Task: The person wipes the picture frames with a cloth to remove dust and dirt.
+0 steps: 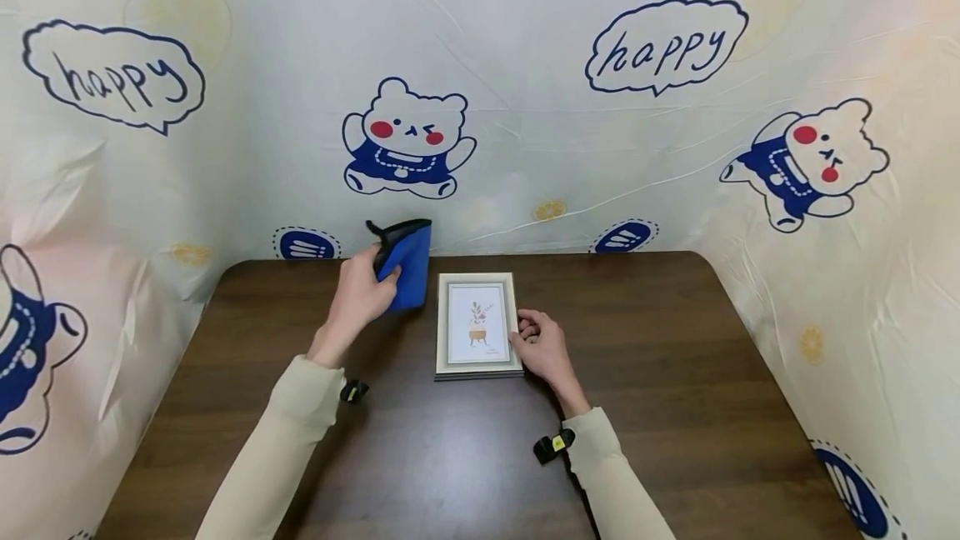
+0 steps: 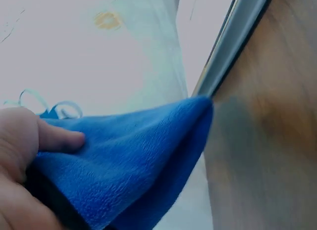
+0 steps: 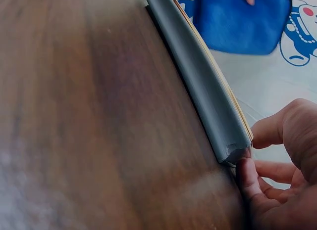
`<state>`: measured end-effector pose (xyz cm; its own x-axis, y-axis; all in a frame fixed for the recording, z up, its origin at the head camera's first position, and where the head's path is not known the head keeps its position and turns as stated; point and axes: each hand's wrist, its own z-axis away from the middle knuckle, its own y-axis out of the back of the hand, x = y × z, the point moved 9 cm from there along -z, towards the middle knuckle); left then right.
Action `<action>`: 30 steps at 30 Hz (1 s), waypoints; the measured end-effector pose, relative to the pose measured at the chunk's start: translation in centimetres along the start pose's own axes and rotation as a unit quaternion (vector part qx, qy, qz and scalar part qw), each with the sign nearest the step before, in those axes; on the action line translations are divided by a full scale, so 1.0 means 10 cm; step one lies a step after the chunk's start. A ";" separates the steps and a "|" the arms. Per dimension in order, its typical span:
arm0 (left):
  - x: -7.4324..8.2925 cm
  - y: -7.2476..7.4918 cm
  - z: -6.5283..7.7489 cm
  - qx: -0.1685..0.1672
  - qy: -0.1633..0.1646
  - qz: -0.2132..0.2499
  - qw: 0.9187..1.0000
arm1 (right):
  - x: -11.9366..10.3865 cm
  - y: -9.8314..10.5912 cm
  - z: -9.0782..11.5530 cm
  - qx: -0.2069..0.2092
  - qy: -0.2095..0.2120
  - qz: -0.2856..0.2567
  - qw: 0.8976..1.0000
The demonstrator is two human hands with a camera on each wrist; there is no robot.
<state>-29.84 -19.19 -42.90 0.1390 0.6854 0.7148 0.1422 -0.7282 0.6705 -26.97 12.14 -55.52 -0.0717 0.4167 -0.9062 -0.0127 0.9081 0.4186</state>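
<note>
Left of the picture frame (image 1: 478, 325), and furthest from it on that side, pale printed fabric (image 1: 127, 215) hangs, with part of a blue-clad bear (image 1: 30, 348) showing. Nearer the frame, your left sleeve (image 1: 273, 444) slants up from below, a small black device (image 1: 354, 392) at the wrist. Your left hand (image 1: 360, 290) is closed on a folded blue cloth (image 1: 412, 269), thumb pressed to its face. Black trim and a dark strap (image 1: 377, 229) show along the cloth's top. It hangs just beside the frame's upper left; whether it touches the table, cannot tell. Frame itself: lying face up on the brown table (image 1: 652, 357), pale border, grey side, print of a potted plant (image 1: 477, 327). Your right hand (image 1: 543, 348) is at the frame's right edge, fingers curled, thumb and a finger pinching its corner. Below and right of the frame, a second black device (image 1: 553, 445) sits at your right sleeve (image 1: 615, 473). Well to the frame's right, another bear (image 1: 810, 161) tilts sideways on the fabric.
</note>
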 end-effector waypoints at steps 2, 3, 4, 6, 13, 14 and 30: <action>0.06 -0.09 -0.10 0.010 0.002 -0.001 1.000 | 0.02 0.01 0.00 0.000 -0.003 0.002 1.000; 0.08 -0.14 -0.15 0.013 0.005 0.000 1.000 | 0.02 0.01 0.00 0.000 -0.004 0.003 1.000; 0.10 -0.19 -0.19 0.013 0.008 0.001 1.000 | 0.03 0.00 0.00 0.000 -0.005 0.003 1.000; 0.14 -0.27 -0.27 0.014 0.011 -0.002 1.000 | 0.04 0.00 0.00 0.000 -0.005 -0.001 1.000; 0.32 -0.56 -0.43 0.017 -0.029 -0.032 0.999 | 0.03 -0.01 -0.02 0.003 0.009 -0.001 1.000; 0.36 -0.60 -0.45 0.017 -0.042 -0.041 0.998 | 0.02 -0.01 -0.02 0.004 0.009 -0.002 1.000; 0.73 -1.35 -0.55 -0.036 -0.160 -0.220 0.962 | 0.04 0.00 -0.01 -0.002 0.000 0.003 1.000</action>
<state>-36.14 -4.36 -45.66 0.3765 0.8863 0.2696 0.1886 -0.3582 0.9144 -27.08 12.33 -55.85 -0.0712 0.4228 -0.9034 -0.0171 0.9051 0.4249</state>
